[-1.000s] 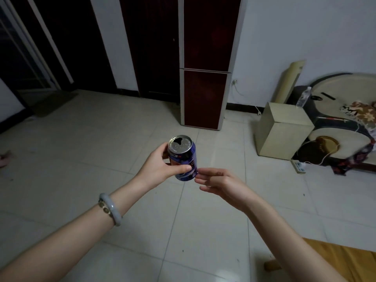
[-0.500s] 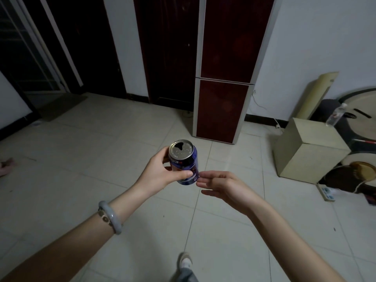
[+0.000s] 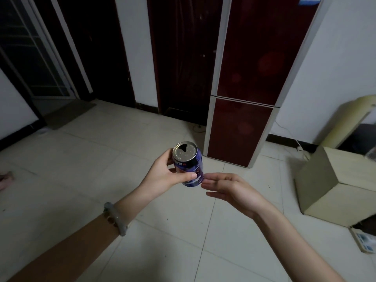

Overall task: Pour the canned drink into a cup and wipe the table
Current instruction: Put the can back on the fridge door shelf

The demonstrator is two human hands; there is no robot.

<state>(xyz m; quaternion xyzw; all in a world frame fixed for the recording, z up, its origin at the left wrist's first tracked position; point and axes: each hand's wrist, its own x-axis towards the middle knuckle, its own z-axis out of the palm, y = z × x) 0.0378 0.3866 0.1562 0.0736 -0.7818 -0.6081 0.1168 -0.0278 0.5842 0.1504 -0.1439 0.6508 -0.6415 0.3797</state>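
Note:
My left hand [image 3: 164,176] grips a blue drink can [image 3: 188,163] around its side, thumb across the front. The can is roughly upright, tilted a little, and its silver top shows an open pouring hole. My right hand [image 3: 230,190] is just right of the can with fingers held straight and together, the fingertips touching the can's lower edge. I see no cup, cloth or table in this view.
A tall dark-red fridge [image 3: 244,98] stands ahead against the white wall. A beige box [image 3: 333,184] sits on the tiled floor at right, with a power strip [image 3: 364,239] near it. Dark doorways lie behind at left and centre.
The view has swung left and up: the fridge now fills more of the frame and the wooden table corner at lower right has gone. Both hands keep the same hold on the can.

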